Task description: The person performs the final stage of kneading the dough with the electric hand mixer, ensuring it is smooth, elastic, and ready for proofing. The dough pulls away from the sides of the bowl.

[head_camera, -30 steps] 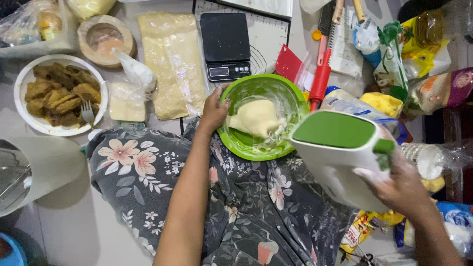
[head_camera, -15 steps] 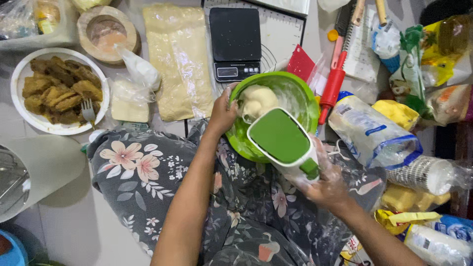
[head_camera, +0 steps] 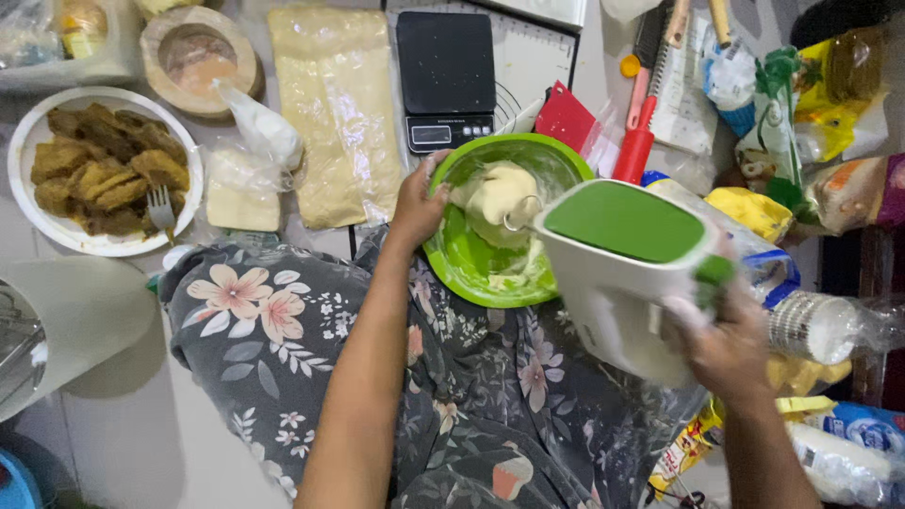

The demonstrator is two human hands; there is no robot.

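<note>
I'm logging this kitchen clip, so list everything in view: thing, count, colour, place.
bowl: one, green, centre, on the lap
dough: one lump, pale cream, inside the bowl
hand mixer: one, white with green top, over the bowl's right rim
kitchen scale: one, black, top centre
pastry sheet: one, pale yellow, in plastic, left of the scale
plate: one, white, far left, holding browned fried pieces
fork: one, silver, on the plate
scraper: one, red, behind the bowl
left hand: on the bowl's left rim
right hand: grip around the hand mixer
</note>
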